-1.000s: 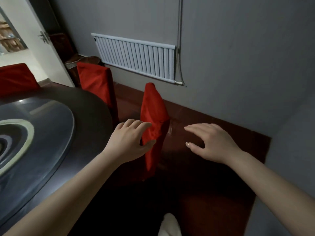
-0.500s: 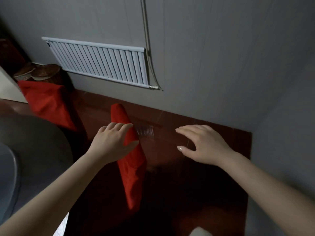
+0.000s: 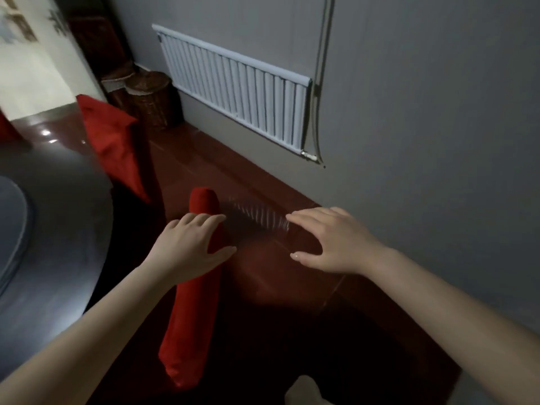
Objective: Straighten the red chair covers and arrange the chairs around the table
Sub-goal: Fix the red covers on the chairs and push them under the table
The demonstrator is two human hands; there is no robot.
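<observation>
Chair cover (image 3: 190, 311) stretched away beneath the slack left hand (image 3: 190, 247), perhaps touching; right hand (image 3: 330, 244) hung splayed, empty, alongside.

Grey wall (image 3: 423, 97), white radiator (image 3: 233, 89), wicker baskets (image 3: 149, 97), glossy dark-red floor (image 3: 292, 287), dim light.

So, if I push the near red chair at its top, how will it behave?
The chair likely slides: the floor looks glossy. Pushed high, where the left hand lies, it may tip, being tall and narrow. Its cover is cloth and may shift.
</observation>
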